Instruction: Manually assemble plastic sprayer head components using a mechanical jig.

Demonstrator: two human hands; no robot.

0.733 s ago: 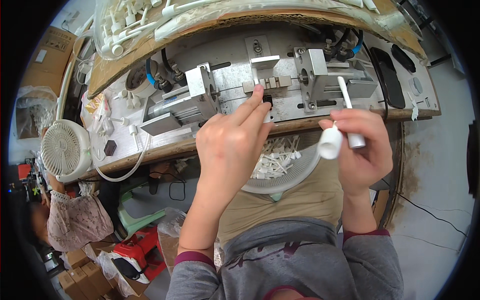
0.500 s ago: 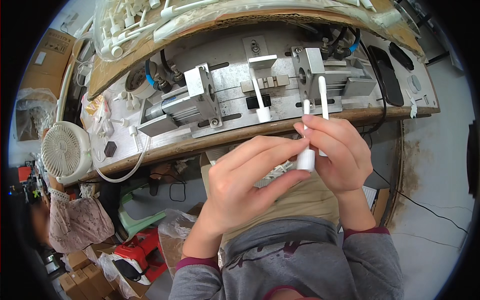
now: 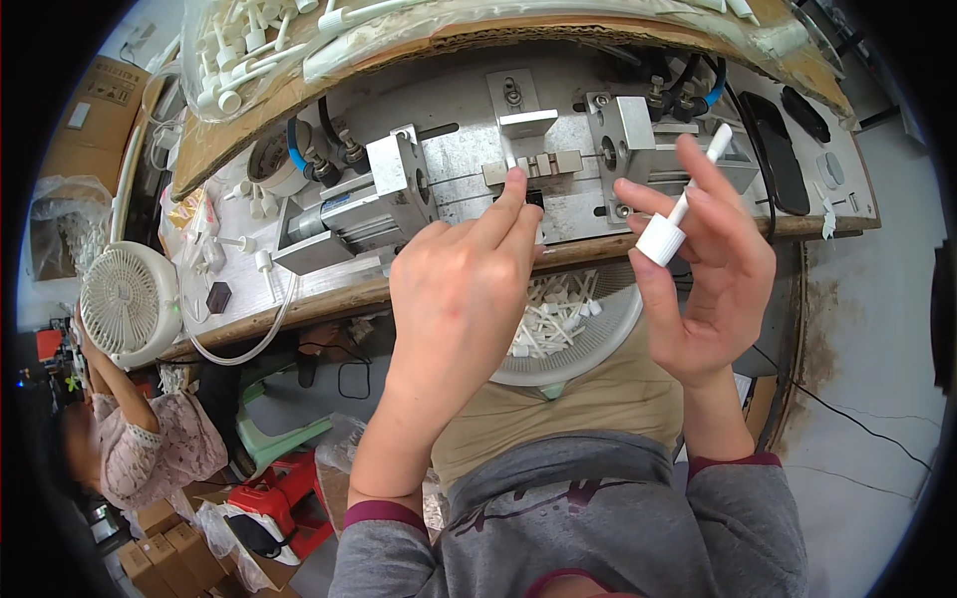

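My left hand (image 3: pixel 461 284) reaches over the metal fixture (image 3: pixel 533 167) at the bench's middle. Its fingers are closed around the white applicator cap standing there; the thumb and most of the cap are hidden, and only a bit of white stem (image 3: pixel 510 157) shows past the index fingertip. To the right, my right hand (image 3: pixel 713 269) is raised just off the bench edge. Between thumb and fingers it holds another white applicator cap (image 3: pixel 660 240), ribbed, with its stem slanting up and right to a thicker tip.
A pale basket (image 3: pixel 558 377) of loose white applicators sits at my lap. Metal clamp blocks (image 3: pixel 401 179) flank the fixture. A cardboard shelf (image 3: pixel 439 45) with bagged white caps overhangs the bench. A small fan (image 3: pixel 132 299) stands left, a black phone (image 3: pixel 773 154) right. Another person (image 3: pixel 159 439) works at far left.
My left hand has left my right hand and moved forward to the fixture. My right hand has moved right and tilted its applicator; the second applicator between my hands no longer shows. The basket is uncovered.
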